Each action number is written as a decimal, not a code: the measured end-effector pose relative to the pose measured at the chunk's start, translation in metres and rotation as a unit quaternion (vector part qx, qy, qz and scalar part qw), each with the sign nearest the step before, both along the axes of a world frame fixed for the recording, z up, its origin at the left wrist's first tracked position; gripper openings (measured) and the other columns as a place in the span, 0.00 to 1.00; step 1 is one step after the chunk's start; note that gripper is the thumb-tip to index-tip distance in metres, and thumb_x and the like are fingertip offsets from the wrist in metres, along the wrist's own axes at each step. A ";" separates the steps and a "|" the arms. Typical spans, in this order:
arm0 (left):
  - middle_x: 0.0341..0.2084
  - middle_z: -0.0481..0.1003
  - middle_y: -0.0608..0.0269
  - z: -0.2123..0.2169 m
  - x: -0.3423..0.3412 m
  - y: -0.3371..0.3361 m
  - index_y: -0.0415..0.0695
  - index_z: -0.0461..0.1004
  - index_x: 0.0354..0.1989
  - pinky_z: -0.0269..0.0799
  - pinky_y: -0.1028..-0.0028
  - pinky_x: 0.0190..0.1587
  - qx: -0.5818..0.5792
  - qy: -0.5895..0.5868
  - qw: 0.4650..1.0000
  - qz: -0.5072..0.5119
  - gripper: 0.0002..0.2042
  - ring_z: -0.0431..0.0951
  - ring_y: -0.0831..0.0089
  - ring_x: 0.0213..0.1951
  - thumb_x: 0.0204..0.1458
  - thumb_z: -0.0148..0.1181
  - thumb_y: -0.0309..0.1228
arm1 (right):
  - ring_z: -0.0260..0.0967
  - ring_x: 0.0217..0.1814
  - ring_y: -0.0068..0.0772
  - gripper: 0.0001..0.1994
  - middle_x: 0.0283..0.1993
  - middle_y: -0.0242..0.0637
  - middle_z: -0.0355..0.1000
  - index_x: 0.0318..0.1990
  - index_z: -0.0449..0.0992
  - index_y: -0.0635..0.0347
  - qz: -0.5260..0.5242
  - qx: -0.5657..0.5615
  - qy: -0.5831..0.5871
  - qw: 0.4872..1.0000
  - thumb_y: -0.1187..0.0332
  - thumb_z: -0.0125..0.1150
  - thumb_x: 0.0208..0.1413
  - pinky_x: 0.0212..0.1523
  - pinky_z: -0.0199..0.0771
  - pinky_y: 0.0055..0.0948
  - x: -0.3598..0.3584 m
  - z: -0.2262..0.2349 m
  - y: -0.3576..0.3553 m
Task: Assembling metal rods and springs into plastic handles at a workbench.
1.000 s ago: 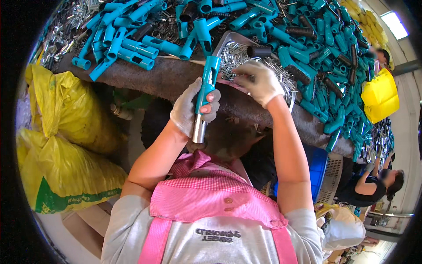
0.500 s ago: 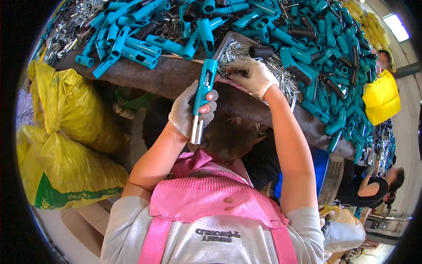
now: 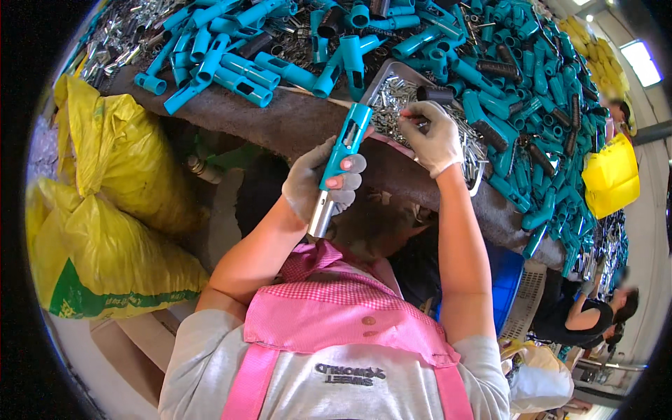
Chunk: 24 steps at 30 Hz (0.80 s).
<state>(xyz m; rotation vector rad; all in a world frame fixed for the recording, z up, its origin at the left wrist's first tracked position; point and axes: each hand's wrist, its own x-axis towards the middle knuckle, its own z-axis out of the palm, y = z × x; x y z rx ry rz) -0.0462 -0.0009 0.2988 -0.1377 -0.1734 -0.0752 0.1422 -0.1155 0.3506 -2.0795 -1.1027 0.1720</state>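
Observation:
My gloved left hand (image 3: 323, 179) is wrapped round a teal tubular housing (image 3: 349, 136) with a long slot in its side. Out of the housing's lower end sticks a silver metal tube (image 3: 321, 215), pointing toward my chest. The housing's upper end leans away and to the right. My gloved right hand (image 3: 435, 136) is over a metal tray (image 3: 372, 91) of small silver pins (image 3: 395, 94), its thumb and fingertips brought together. Whatever lies between those fingertips is too small to make out. A dark cylinder (image 3: 435, 94) lies on the pins beside that hand.
Teal housings (image 3: 245, 77) are heaped along the bench, with more (image 3: 539, 91) at the right. A brown covering (image 3: 280, 115) lines the bench's front edge. Full yellow sacks (image 3: 119, 252) stand at left. Another person (image 3: 591, 315) sits far right, near a blue bin (image 3: 505, 280).
The view has shifted slightly, so the bench appears farther right and lower. The housing in my left hand now tilts more to the right. My right hand stays over the tray, slightly farther right.

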 end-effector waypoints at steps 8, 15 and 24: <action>0.26 0.67 0.60 0.010 0.012 -0.003 0.42 0.59 0.56 0.62 0.78 0.20 -0.026 -0.056 0.993 -0.098 0.20 0.66 0.76 0.19 0.63 0.32 0.41 | 0.64 0.26 0.16 0.04 0.28 0.29 0.70 0.33 0.74 0.62 0.093 0.076 0.368 0.922 0.73 0.61 0.50 0.27 0.63 0.16 -0.056 0.004 -0.017; 0.22 0.66 0.65 0.011 0.023 -0.017 0.39 0.62 0.47 0.59 0.80 0.16 0.093 0.010 0.991 -0.097 0.19 0.64 0.79 0.16 0.62 0.34 0.43 | 0.64 0.25 0.16 0.05 0.25 0.28 0.69 0.33 0.74 0.60 0.076 0.008 0.382 0.921 0.69 0.60 0.52 0.25 0.64 0.16 -0.041 0.008 -0.042; 0.18 0.62 0.66 0.017 0.000 -0.032 0.43 0.56 0.58 0.54 0.77 0.12 0.215 0.105 0.970 -0.041 0.22 0.59 0.79 0.12 0.61 0.36 0.43 | 0.64 0.27 0.15 0.09 0.31 0.24 0.70 0.41 0.71 0.51 0.131 0.182 0.690 0.688 0.62 0.58 0.56 0.20 0.58 0.15 -0.077 -0.053 -0.044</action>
